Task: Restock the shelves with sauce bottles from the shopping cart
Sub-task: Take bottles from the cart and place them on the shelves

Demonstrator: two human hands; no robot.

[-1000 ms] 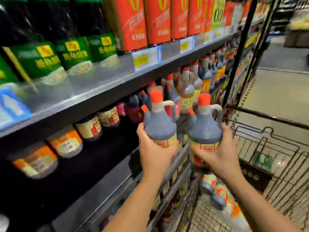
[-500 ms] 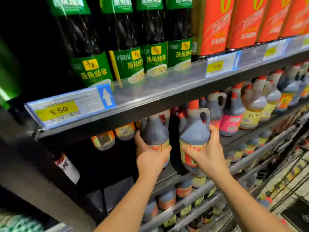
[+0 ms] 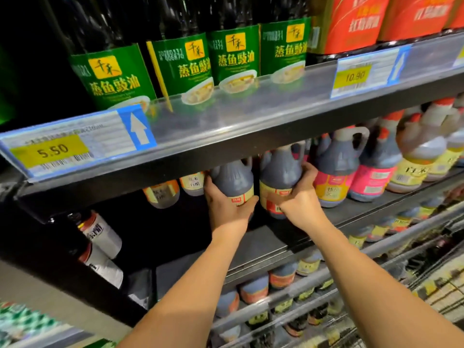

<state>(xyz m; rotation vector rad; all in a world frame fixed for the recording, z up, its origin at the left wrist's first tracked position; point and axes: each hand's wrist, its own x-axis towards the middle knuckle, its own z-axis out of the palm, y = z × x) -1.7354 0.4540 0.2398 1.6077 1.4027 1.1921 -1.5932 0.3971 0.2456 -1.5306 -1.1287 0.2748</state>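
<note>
Sauce bottles (image 3: 280,172) (two dark jugs with moulded handles) are held side by side in the opening of the middle shelf (image 3: 253,247), just beneath the front edge of the upper shelf (image 3: 226,126). The left hand (image 3: 227,209) grips the left bottle (image 3: 234,178) low on its body, with the fingers curled round the far side and the thumb wrapped across the label. The right hand (image 3: 298,200) grips the right bottle (image 3: 278,159) the same way, with its fingers (image 3: 309,169) curled against the flank nearest the pink-labelled bottles (image 3: 334,179). The two jugs are nearly touching. Whether their bases rest on the shelf deck cannot be told from this angle.

Step in hand: placement, judged as late in one restocking cycle.

Next move: push both bottles back into the dark gap, keeping the caps clear of the upper shelf and the right bottle clear of its pink-labelled neighbour. Seat the bases flat before loosening either grip — a tilted jug may topple forward.
</note>
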